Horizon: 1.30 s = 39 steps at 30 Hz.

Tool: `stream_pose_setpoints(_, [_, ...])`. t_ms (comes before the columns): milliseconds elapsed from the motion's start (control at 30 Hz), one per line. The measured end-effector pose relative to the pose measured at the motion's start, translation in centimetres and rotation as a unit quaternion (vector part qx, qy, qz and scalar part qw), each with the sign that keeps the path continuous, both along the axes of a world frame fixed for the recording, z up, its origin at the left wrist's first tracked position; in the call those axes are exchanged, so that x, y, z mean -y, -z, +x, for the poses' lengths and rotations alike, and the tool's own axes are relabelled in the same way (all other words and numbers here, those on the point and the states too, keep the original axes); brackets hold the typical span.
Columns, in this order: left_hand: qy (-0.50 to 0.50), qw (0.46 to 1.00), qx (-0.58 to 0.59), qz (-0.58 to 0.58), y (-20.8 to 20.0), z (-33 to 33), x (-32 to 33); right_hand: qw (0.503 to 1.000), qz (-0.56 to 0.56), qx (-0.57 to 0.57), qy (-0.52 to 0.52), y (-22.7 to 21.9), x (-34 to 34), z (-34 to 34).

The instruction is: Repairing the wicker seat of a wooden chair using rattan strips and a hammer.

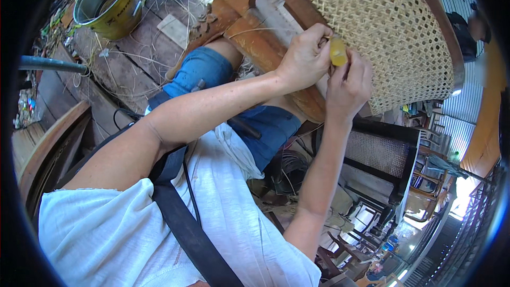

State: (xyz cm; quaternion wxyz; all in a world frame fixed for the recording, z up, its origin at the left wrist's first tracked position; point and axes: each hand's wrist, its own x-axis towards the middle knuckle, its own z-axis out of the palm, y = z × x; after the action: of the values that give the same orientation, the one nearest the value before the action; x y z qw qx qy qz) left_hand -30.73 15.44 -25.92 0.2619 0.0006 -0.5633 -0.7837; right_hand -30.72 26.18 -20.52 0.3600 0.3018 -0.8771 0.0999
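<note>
Both of my hands meet at the lower-left edge of a woven cane panel [377, 26] set in a brown wooden chair frame [252, 40]. Between them is a translucent yellow tool handle [338, 52], its working end hidden. My right hand [349, 82] is closed, with thumb and fingers around the base of that handle. My left hand [307, 57] is closed in a pinch right beside it, against the panel's edge. What the left fingers hold is too small to tell. A thin cane strand [255, 30] runs over the frame toward the left hand.
A yellow metal bucket [114, 18] stands on the plank floor at upper left, with cane scraps around it. A blue-grey pipe [53, 64] and a curved wooden piece [56, 143] lie left. A dark-framed cane panel [378, 154] and several chairs are right. Another person [462, 34] is at far right.
</note>
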Motion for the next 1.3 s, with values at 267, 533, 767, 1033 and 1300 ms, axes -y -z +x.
stream_pose_setpoints(267, [0.012,1.0,-0.008,0.017,-1.8,1.0,0.6,0.944,0.027,0.325,-0.043,9.2,2.2,13.1])
stream_pose_setpoints(533, [-0.002,0.999,-0.028,-0.039,-0.1,0.5,1.1,0.889,0.009,0.458,0.019,10.1,-2.3,16.0])
stream_pose_setpoints(767, [0.047,0.998,-0.018,-0.027,-0.5,0.6,1.3,0.95,-0.165,0.242,0.105,4.0,-4.7,10.3])
stream_pose_setpoints(1033, [0.03,0.999,-0.043,-0.009,-0.5,0.4,1.0,0.973,-0.129,0.146,0.124,3.3,-3.9,7.8])
stream_pose_setpoints(1300, [0.047,0.998,-0.024,-0.033,-0.3,0.4,1.3,0.978,-0.172,0.112,0.047,3.8,-3.4,8.7])
